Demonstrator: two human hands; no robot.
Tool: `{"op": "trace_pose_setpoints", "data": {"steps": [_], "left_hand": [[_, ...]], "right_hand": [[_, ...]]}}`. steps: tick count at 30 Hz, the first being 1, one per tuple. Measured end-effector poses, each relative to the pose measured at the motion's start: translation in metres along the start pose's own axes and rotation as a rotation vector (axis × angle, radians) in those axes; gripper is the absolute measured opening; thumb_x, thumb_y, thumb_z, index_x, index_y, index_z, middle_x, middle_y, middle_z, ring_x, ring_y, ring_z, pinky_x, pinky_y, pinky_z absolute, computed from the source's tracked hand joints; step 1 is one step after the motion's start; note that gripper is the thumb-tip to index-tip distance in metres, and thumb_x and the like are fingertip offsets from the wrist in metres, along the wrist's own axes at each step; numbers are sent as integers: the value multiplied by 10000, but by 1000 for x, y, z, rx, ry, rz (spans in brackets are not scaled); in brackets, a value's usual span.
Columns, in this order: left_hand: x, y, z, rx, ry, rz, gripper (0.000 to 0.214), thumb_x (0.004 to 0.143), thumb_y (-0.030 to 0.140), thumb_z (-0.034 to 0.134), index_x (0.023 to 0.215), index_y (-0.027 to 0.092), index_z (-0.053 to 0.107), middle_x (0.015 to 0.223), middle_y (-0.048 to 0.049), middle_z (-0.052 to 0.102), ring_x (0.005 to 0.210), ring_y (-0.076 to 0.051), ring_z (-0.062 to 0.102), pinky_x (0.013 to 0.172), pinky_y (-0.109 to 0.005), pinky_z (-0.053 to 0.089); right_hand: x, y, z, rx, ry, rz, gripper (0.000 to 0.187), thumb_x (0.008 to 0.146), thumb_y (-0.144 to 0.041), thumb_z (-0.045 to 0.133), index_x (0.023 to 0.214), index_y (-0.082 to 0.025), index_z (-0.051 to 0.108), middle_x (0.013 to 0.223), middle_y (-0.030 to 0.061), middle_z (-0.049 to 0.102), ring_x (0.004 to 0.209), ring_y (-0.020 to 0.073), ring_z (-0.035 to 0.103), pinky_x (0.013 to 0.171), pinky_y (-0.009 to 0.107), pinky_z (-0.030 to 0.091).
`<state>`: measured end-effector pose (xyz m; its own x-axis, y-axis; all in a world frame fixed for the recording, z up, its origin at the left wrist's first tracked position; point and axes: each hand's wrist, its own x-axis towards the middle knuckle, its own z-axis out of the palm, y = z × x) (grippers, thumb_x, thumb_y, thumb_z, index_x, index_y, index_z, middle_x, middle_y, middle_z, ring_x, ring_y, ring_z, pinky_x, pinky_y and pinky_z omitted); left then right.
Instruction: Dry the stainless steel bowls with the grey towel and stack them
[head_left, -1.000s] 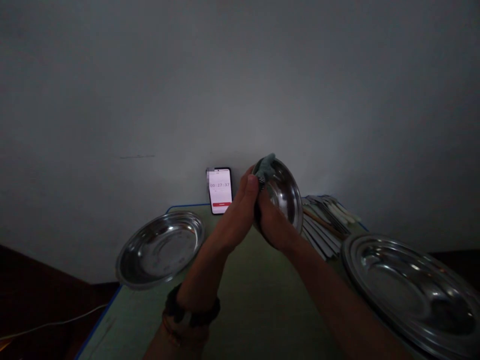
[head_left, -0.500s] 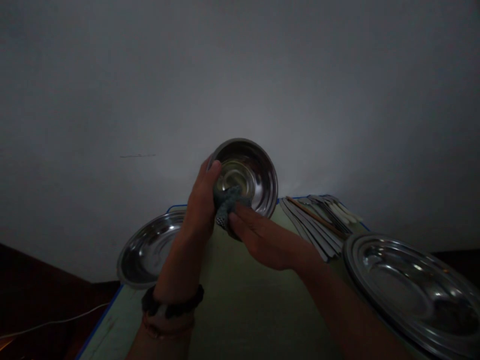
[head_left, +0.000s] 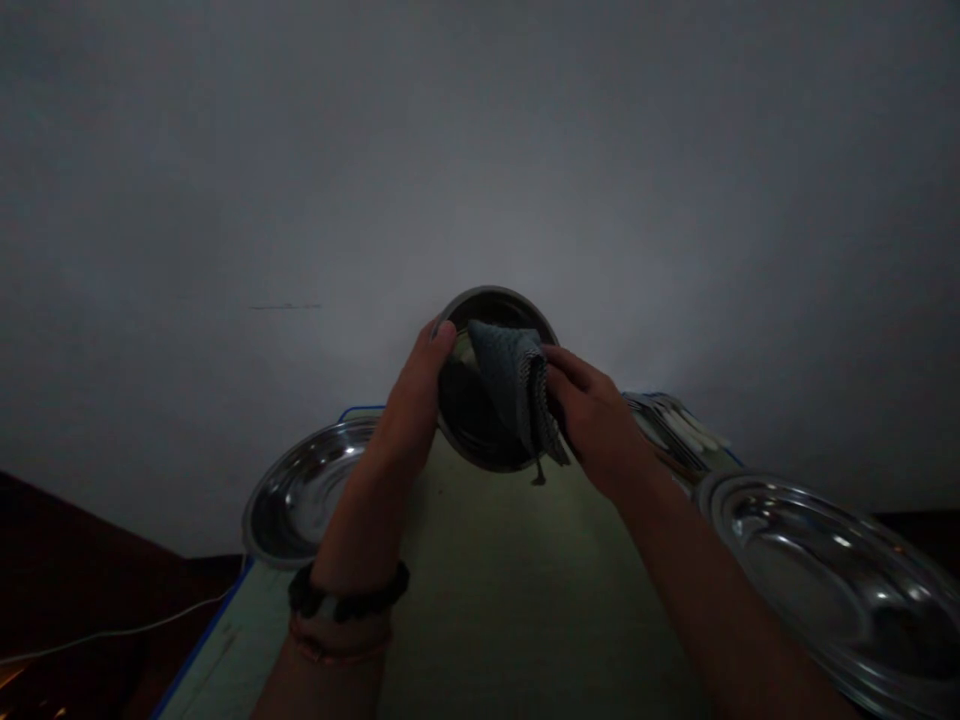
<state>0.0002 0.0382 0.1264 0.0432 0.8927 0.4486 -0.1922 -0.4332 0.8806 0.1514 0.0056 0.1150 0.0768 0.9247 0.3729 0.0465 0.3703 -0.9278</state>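
Observation:
A small steel bowl [head_left: 469, 415] is held up above the table, its dark inside facing me. My left hand [head_left: 409, 405] grips its left rim, thumb over the edge. My right hand [head_left: 596, 420] pinches a folded grey-blue checked cloth [head_left: 514, 385] and presses it against the inside of the bowl. A dark band sits on my left wrist.
A green table [head_left: 487, 610] with a blue edge stands against a pale wall. A shallow steel dish [head_left: 307, 490] lies at the left, a large steel platter [head_left: 832, 580] at the right. Flat utensils [head_left: 675, 420] lie behind my right hand. A white cable [head_left: 112, 632] trails at lower left.
The bowl turned from side-on to face me and moved left in front of the phone. The cloth went from the bowl's rim to inside it, and my right hand moved to the bowl's right side.

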Motion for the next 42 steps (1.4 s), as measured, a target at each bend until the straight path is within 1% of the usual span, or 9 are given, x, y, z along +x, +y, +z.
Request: {"op": "trace_pose_setpoints", "data": {"steps": [3, 8, 11, 13, 17, 21, 25, 32, 42], "left_hand": [[-2, 2, 1, -9, -14, 1, 405, 854, 517, 532, 1137, 250, 645, 1122, -24, 697, 1210, -258, 543, 1057, -385, 410], [-2, 4, 0, -13, 41, -51, 400, 862, 505, 522, 1145, 247, 636, 1110, -18, 700, 1205, -271, 544, 1008, -389, 457], [-1, 2, -3, -43, 90, -72, 389, 859, 484, 532, 1161, 257, 626, 1127, -22, 693, 1237, -259, 519, 1028, -389, 442], [0, 1, -5, -63, 102, -95, 392, 855, 492, 533, 1151, 254, 631, 1109, -30, 698, 1218, -259, 537, 1019, -395, 451], [0, 1, -4, -88, 66, -116, 403, 861, 494, 525, 1151, 236, 633, 1093, -38, 702, 1161, -259, 581, 996, -398, 466], [-1, 2, -1, -97, 31, -130, 402, 867, 497, 507, 1131, 223, 639, 1079, -42, 707, 1136, -252, 596, 974, -395, 477], [-2, 3, 1, -112, -32, -173, 403, 866, 520, 493, 1084, 229, 666, 1032, -37, 721, 1123, -268, 606, 950, -412, 496], [-5, -3, 0, -110, -43, -241, 387, 841, 518, 541, 1051, 228, 687, 982, -51, 736, 1106, -295, 618, 950, -436, 499], [-6, -1, 6, -104, -129, -177, 360, 844, 478, 553, 1080, 236, 676, 1064, -47, 712, 1144, -302, 591, 951, -448, 506]], "right_hand": [[-3, 0, 1, 120, -88, 31, 285, 853, -375, 556, 1081, -221, 629, 981, 28, 716, 936, 173, 658, 887, 360, 491], [-15, -2, 3, -267, -604, -137, 468, 887, -501, 501, 1247, -213, 587, 1274, 81, 622, 1176, 228, 571, 1022, 426, 423], [-18, -1, 0, -464, -671, -258, 701, 776, -413, 688, 1395, -201, 436, 1409, 99, 506, 1295, 249, 470, 1089, 431, 362], [-19, -1, -6, -543, -697, -304, 691, 785, -309, 685, 1413, -219, 410, 1450, 84, 457, 1334, 235, 424, 1117, 428, 328], [-20, -10, -26, -668, -776, -234, 762, 749, -385, 716, 1425, -252, 391, 1519, 69, 335, 1374, 269, 359, 1118, 461, 324], [-15, -18, -42, -696, -667, -205, 555, 846, -500, 570, 1342, -256, 513, 1440, 57, 470, 1296, 267, 470, 1062, 462, 398], [-6, -10, -39, -832, -427, -295, 374, 922, -279, 467, 1268, -178, 569, 1270, 96, 623, 1161, 236, 577, 995, 424, 439], [-3, 4, -29, -1140, -396, -233, 371, 798, -140, 595, 1165, -192, 603, 1111, 103, 673, 1052, 291, 584, 932, 489, 381], [2, -1, -31, -880, -410, -368, 191, 784, -117, 536, 955, -196, 563, 1112, 67, 556, 1055, 200, 531, 926, 370, 427]]}}
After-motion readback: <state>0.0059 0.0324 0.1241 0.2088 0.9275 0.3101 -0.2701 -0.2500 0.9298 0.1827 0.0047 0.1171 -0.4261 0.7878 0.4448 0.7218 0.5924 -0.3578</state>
